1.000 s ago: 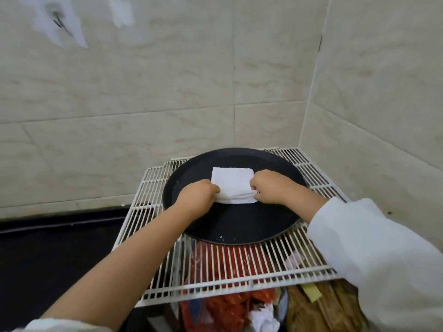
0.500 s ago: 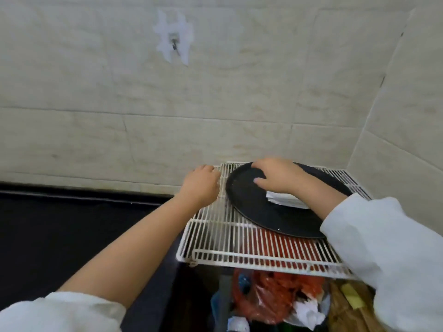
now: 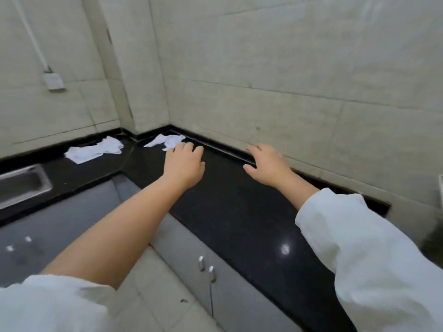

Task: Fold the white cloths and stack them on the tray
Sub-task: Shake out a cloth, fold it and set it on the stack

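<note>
The left hand (image 3: 184, 165) reaches out over the black polished stone surface (image 3: 230, 212), its grip released, fingers loosely spread and holding nothing; its fingertips lie just beside, perhaps touching, the near edge of a crumpled white cloth (image 3: 167, 140) in the corner (the blur makes contact hard to judge). The right hand (image 3: 267, 164) hovers palm down near the back edge of the same surface, grip also released, fingers relaxed and empty, close to the pale tiled wall (image 3: 299, 68). Both forearms stretch forward from white sleeves (image 3: 374, 255).

A second rumpled white cloth (image 3: 94, 150) lies unfolded further left on the dark surface, well apart from both hands, beyond the corner bend. To its left sits a stainless steel sink (image 3: 22, 184), only partly in view. Below the surface edge run grey cabinet doors (image 3: 191, 248) with small metal handles (image 3: 206, 268). A white socket box (image 3: 54, 81) with a cable channel hangs on the left wall.
</note>
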`<action>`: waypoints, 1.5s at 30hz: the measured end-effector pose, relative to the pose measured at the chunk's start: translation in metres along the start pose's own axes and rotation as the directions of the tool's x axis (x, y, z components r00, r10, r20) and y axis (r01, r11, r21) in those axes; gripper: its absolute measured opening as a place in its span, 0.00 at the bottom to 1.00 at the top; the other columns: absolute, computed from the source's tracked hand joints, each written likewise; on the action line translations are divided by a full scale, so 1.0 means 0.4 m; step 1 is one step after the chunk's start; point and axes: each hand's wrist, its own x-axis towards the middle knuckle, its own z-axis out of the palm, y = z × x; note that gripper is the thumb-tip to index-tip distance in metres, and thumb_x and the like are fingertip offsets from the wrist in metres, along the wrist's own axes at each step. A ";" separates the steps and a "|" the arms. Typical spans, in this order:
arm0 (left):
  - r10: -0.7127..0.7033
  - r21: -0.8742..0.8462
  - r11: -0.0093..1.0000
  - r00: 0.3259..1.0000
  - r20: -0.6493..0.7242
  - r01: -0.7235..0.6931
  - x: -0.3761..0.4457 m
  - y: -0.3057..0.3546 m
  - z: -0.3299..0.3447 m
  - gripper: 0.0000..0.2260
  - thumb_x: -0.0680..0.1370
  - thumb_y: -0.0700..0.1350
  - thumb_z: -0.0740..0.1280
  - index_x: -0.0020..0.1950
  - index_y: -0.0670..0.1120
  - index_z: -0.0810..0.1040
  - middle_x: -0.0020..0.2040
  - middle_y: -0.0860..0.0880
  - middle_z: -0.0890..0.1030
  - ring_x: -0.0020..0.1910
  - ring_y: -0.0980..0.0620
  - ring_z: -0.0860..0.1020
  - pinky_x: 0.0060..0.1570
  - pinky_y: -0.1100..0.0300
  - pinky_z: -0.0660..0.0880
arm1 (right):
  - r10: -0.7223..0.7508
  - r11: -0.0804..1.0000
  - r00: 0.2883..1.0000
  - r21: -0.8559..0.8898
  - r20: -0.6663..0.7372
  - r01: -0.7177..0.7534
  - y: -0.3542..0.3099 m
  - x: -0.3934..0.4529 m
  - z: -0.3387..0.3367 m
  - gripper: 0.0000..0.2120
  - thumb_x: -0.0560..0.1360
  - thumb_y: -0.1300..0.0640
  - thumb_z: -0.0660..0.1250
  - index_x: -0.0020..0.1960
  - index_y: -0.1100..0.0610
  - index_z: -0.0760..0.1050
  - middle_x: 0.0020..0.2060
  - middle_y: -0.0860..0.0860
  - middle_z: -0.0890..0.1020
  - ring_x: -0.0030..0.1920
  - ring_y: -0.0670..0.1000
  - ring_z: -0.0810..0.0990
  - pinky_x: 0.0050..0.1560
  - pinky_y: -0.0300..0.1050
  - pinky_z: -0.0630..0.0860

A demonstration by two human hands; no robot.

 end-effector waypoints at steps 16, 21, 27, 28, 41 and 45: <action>-0.255 0.224 0.951 0.951 0.173 0.214 0.342 -0.839 0.303 0.17 0.80 0.48 0.56 0.66 0.43 0.67 0.69 0.43 0.68 0.69 0.44 0.64 0.66 0.49 0.61 | -0.312 0.941 0.946 0.167 0.091 0.294 -0.584 0.831 0.422 0.23 0.76 0.53 0.62 0.69 0.58 0.66 0.68 0.55 0.70 0.69 0.56 0.67 0.65 0.51 0.68; -0.296 0.245 0.937 0.938 0.181 0.248 0.486 -1.044 0.379 0.18 0.79 0.48 0.57 0.67 0.43 0.68 0.68 0.42 0.69 0.68 0.43 0.65 0.65 0.49 0.63 | -0.281 0.948 0.950 0.196 0.134 0.252 -0.662 1.075 0.519 0.22 0.76 0.55 0.62 0.69 0.60 0.67 0.68 0.56 0.70 0.69 0.56 0.67 0.66 0.52 0.69; -0.249 0.140 0.965 0.945 0.210 0.223 0.706 -1.223 0.545 0.19 0.79 0.49 0.57 0.68 0.43 0.67 0.68 0.42 0.69 0.68 0.42 0.65 0.64 0.49 0.64 | -0.192 0.978 0.962 0.116 0.195 0.172 -0.698 1.301 0.685 0.21 0.76 0.55 0.62 0.67 0.60 0.68 0.67 0.57 0.72 0.67 0.58 0.68 0.63 0.52 0.69; -0.235 0.110 0.970 0.950 0.207 0.217 0.753 -1.249 0.572 0.18 0.79 0.49 0.57 0.67 0.43 0.67 0.67 0.42 0.70 0.67 0.42 0.66 0.63 0.49 0.65 | -0.162 0.984 0.966 0.105 0.200 0.144 -0.702 1.338 0.713 0.21 0.75 0.55 0.62 0.67 0.60 0.68 0.66 0.57 0.72 0.67 0.58 0.68 0.63 0.52 0.69; 0.265 -0.090 0.964 0.883 0.388 -0.250 1.270 -1.339 0.971 0.17 0.80 0.49 0.56 0.66 0.43 0.67 0.64 0.43 0.71 0.64 0.44 0.68 0.61 0.50 0.66 | 0.372 0.919 0.866 0.000 0.334 -0.395 -0.630 1.615 1.018 0.21 0.76 0.55 0.62 0.67 0.60 0.68 0.65 0.58 0.72 0.65 0.59 0.70 0.63 0.53 0.71; 0.336 -0.206 0.940 0.840 0.427 -0.271 1.320 -1.278 1.082 0.17 0.80 0.48 0.57 0.66 0.43 0.68 0.63 0.44 0.72 0.64 0.45 0.69 0.60 0.52 0.68 | 0.441 0.885 0.801 -0.045 0.404 -0.464 -0.570 1.644 1.096 0.21 0.76 0.55 0.61 0.68 0.58 0.68 0.65 0.58 0.73 0.66 0.59 0.70 0.65 0.53 0.70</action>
